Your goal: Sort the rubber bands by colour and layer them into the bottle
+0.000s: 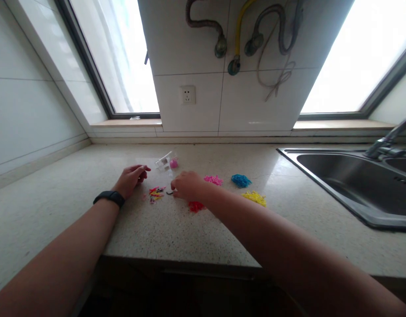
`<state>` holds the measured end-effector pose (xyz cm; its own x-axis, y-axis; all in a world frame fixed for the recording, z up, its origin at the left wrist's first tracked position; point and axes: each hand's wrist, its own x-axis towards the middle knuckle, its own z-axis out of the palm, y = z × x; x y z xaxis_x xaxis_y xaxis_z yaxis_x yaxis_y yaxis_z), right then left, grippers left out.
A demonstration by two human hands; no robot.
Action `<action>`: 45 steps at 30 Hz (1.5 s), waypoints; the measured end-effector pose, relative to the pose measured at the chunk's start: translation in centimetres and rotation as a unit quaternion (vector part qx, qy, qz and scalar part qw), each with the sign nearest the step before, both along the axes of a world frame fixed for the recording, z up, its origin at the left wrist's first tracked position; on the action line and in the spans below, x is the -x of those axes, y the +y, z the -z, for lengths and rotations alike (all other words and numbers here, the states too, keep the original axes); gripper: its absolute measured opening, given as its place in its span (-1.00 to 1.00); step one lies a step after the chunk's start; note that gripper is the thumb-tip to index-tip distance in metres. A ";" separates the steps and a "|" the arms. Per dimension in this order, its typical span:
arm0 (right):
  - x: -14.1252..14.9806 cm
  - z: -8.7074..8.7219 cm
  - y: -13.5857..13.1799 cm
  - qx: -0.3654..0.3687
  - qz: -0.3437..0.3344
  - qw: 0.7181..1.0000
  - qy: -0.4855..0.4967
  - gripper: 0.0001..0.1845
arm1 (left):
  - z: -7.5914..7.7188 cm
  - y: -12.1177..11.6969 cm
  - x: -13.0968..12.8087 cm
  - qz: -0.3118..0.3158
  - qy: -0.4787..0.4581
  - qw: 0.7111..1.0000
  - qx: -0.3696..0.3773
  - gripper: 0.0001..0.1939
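Observation:
My right hand [188, 182] reaches across the counter with fingers bent down in a pinch, a small black rubber band [169, 193] at the fingertips. Left of it lies a small mixed heap of coloured rubber bands [155, 192]. My left hand [133, 178], with a black wristband, rests beside that heap, fingers loosely curled and apart, nothing visible in them. Partly under my right wrist is a red pile [196, 206]. Beyond the forearm sit a pink pile [213, 180], a blue pile [241, 180] and a yellow pile [254, 198].
A clear plastic box [163, 162] with a pink ball-like thing [173, 163] stands behind my hands. To the right is a steel sink [288, 153] with a faucet [384, 143]. The speckled counter [150, 233] ends at a front edge near me.

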<state>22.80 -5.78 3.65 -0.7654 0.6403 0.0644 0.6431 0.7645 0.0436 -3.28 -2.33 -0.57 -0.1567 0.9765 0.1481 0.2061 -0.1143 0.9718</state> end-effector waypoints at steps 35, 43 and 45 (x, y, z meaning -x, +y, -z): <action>-19.4 -0.1 -1.8 0.207 0.119 0.801 0.550 -0.75 | 0.7 0.7 0.9 0.004 0.014 0.999 0.032 -0.52; -19.0 -0.5 -2.3 0.290 0.058 0.698 0.652 -0.69 | 1.2 0.7 1.3 0.028 0.021 0.999 0.037 -0.43; -19.0 -0.4 -2.3 0.302 0.046 0.688 0.658 -0.69 | 1.2 0.7 1.3 0.029 0.021 0.999 0.036 -0.42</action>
